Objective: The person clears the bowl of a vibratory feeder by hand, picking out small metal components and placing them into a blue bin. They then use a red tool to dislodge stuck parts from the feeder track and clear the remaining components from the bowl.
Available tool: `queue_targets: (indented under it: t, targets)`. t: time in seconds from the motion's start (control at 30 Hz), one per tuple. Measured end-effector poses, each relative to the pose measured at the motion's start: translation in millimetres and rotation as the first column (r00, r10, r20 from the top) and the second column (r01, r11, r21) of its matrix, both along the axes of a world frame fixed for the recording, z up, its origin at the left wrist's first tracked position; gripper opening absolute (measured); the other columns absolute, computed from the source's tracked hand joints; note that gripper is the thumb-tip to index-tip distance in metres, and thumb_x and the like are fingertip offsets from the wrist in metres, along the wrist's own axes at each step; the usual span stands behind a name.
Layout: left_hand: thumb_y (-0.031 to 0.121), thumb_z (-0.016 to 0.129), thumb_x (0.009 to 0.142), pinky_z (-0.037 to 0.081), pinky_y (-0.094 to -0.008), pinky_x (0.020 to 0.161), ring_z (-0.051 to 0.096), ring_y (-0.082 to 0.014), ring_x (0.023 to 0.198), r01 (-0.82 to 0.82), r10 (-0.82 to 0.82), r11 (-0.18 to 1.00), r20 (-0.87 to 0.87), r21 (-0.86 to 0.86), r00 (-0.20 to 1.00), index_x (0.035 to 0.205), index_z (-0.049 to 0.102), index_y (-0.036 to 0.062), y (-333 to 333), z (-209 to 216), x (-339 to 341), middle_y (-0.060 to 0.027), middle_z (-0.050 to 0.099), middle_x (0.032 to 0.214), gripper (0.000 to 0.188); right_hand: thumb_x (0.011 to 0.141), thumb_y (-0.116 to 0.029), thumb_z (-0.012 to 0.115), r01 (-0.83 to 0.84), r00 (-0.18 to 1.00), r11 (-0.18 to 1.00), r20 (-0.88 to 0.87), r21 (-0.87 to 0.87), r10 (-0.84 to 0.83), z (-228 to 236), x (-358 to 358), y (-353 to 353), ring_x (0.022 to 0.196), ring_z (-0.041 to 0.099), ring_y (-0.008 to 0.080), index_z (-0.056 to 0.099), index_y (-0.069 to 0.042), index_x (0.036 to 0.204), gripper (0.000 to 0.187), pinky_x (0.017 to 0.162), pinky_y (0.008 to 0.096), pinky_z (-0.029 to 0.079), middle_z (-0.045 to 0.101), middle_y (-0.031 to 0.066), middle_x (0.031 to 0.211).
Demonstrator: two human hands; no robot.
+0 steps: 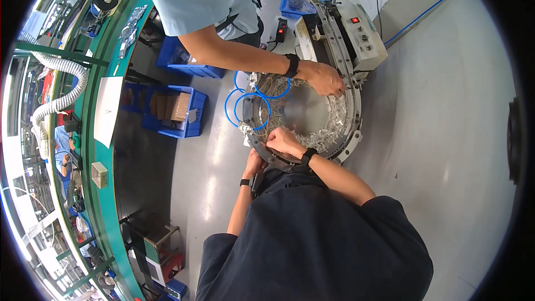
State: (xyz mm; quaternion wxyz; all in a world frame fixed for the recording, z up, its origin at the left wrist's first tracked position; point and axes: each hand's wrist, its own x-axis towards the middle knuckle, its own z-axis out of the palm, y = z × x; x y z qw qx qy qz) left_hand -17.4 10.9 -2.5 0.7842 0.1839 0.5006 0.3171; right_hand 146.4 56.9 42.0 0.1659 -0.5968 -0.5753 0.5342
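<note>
In front of me stands a round metal bowl feeder [352, 144], its inside ringed with small clear plastic pieces [320, 140]. My right hand [285, 141] reaches over the near left rim, thumb and fingers pinched together at the inner track. Whatever lies between those fingertips is too small to make out. Low on the outer side of the same rim is my left hand [255, 163], its fingers curled in and partly hidden by the bowl edge. Across the bowl, a co-worker's hand [323, 78] with a black wristband reaches down to the far right rim.
Blue air tubes [270, 112] loop over the bowl's left side. A straight feeder track [334, 36] and a control box [359, 32] adjoin it at the far right. Blue bins [195, 112] stand on the floor at left, beside a long green workbench [106, 159].
</note>
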Motion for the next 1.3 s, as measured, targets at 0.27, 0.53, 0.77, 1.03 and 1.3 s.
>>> queue_targets:
  t: [0.27, 0.53, 0.77, 1.03, 1.3]
  targets:
    - [0.025, 0.047, 0.094, 0.022, -0.0228, 0.029, 0.035, -0.0082, 0.034, 0.007, -0.005, 0.999, -0.053, 0.043, 0.999, 0.085, 0.049, 0.0123, -1, 5, 3, 0.0001, 0.048, 0.057, 0.016, 0.071, -0.023, 0.064, -0.016, 0.999, 0.993, -0.041, 0.116, 0.020, -15, 3, -8, 0.068, 0.065, 0.0306, 0.069, -0.004, 0.072, 0.020, 0.065, 0.0392, 0.050, 0.066, 0.0166, 0.071]
    - [0.025, 0.047, 0.095, 0.022, -0.0226, 0.029, 0.035, -0.0088, 0.033, -0.022, 0.023, 0.998, -0.006, 0.051, 1.000, 0.087, 0.049, 0.0130, -2, 10, 3, -0.0015, 0.053, 0.061, 0.014, 0.072, -0.022, 0.060, -0.288, 0.956, 0.957, 0.071, 0.032, 0.286, -5, 23, 1, 0.065, 0.064, 0.0329, 0.066, -0.002, 0.067, 0.022, 0.062, 0.0412, 0.050, 0.065, 0.0163, 0.067]
    - [0.026, 0.046, 0.095, 0.022, -0.0228, 0.029, 0.036, -0.0093, 0.033, -0.034, 0.034, 0.999, -0.009, 0.032, 0.999, 0.092, 0.050, 0.0121, -5, 3, 0, -0.0021, 0.053, 0.061, 0.015, 0.074, -0.018, 0.063, -0.118, 0.984, 0.938, 0.168, 0.325, 0.066, 6, 29, -4, 0.062, 0.063, 0.0251, 0.065, -0.001, 0.077, 0.018, 0.058, 0.0371, 0.047, 0.065, 0.0154, 0.070]
    - [0.021, 0.046, 0.095, 0.023, -0.0232, 0.029, 0.037, -0.0097, 0.032, 0.102, -0.101, 0.994, -0.053, 0.034, 0.994, 0.093, 0.051, 0.0101, -2, 3, -2, -0.0021, 0.052, 0.060, 0.012, 0.072, -0.015, 0.063, -0.085, 0.995, 0.964, -0.037, 0.253, 0.098, 9, 11, -11, 0.071, 0.065, 0.0288, 0.067, -0.003, 0.080, 0.015, 0.064, 0.0384, 0.050, 0.066, 0.0143, 0.075]
    - [0.018, 0.045, 0.094, 0.024, -0.0232, 0.029, 0.037, -0.0093, 0.032, 0.188, -0.175, 0.979, -0.152, 0.079, 0.973, 0.089, 0.052, 0.0100, -2, 20, -2, -0.0013, 0.051, 0.059, 0.012, 0.074, -0.014, 0.062, -0.191, 0.979, 0.958, 0.113, 0.213, 0.170, 8, 15, -10, 0.071, 0.065, 0.0297, 0.067, -0.004, 0.082, 0.014, 0.064, 0.0386, 0.050, 0.066, 0.0137, 0.076]
